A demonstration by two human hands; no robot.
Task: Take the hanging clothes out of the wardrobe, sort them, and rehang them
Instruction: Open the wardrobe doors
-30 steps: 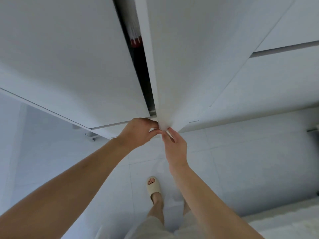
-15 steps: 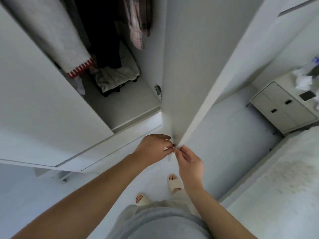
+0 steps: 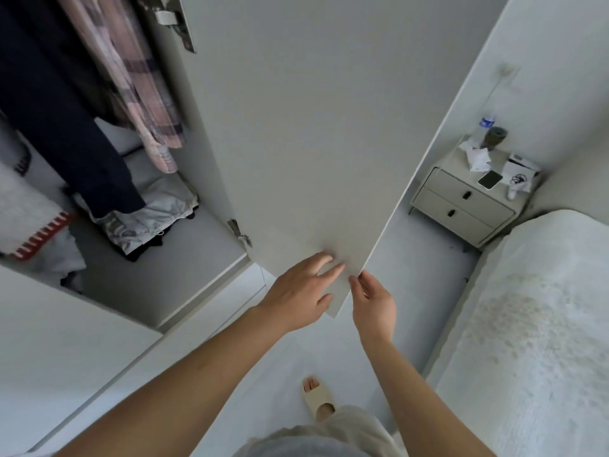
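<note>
The wardrobe's right door [image 3: 296, 143] stands swung wide open. My left hand [image 3: 301, 298] presses flat on its inner face near the bottom corner, fingers straight. My right hand [image 3: 374, 303] touches the door's outer edge with its fingertips. Inside hang a dark navy garment [image 3: 59, 110] and a pink plaid garment [image 3: 138, 90]. A white fuzzy garment with a red fringe [image 3: 26, 222] hangs at the far left. A crumpled grey garment [image 3: 148, 219] lies on the wardrobe floor [image 3: 184, 258].
The left wardrobe door [image 3: 49, 351] juts out at the lower left. A cream nightstand [image 3: 461, 206] with a phone [image 3: 490, 179], papers and a bottle [image 3: 487, 122] stands at the right. A white bed [image 3: 543, 324] fills the right side. My sandalled foot [image 3: 318, 397] is on the pale floor.
The right door has swung further open and the hanging clothes have come into view. My left hand went from pinching the door's corner to pressing flat on its inner face.
</note>
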